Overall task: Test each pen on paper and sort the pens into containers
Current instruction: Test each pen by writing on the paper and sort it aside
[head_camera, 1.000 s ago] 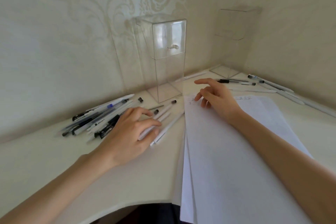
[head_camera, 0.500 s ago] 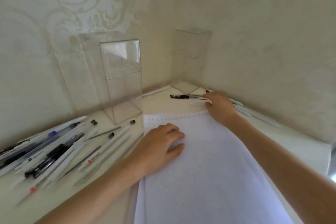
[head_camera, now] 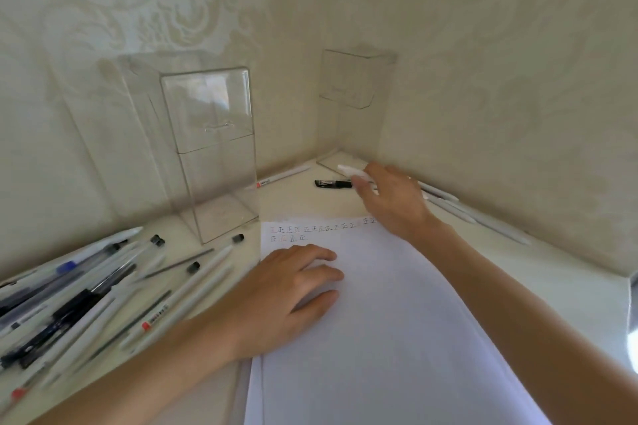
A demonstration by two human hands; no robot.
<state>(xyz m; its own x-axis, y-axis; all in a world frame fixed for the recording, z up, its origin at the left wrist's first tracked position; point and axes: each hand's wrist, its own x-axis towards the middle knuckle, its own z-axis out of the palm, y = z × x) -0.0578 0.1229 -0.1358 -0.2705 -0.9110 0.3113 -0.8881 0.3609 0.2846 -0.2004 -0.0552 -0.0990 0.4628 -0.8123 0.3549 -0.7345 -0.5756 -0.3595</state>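
A stack of white paper (head_camera: 397,338) lies on the desk, with small written marks along its top edge. My left hand (head_camera: 293,290) rests flat on the paper's left side. My right hand (head_camera: 390,197) is at the far corner and holds a white pen (head_camera: 348,170) between thumb and fingers, its end sticking out to the left. A black pen (head_camera: 333,184) lies just below it. One clear container (head_camera: 210,148) stands behind the paper on the left, and a second clear container (head_camera: 355,100) stands in the corner.
A large pile of pens (head_camera: 79,297), white, black and blue, covers the desk at the left. One white pen (head_camera: 279,178) lies by the wall behind the left container. Several white pens (head_camera: 466,210) lie along the right wall.
My left hand left the pen pile and came to rest on the paper. My right hand reached into the far corner and lifted a white pen. The view turned right.
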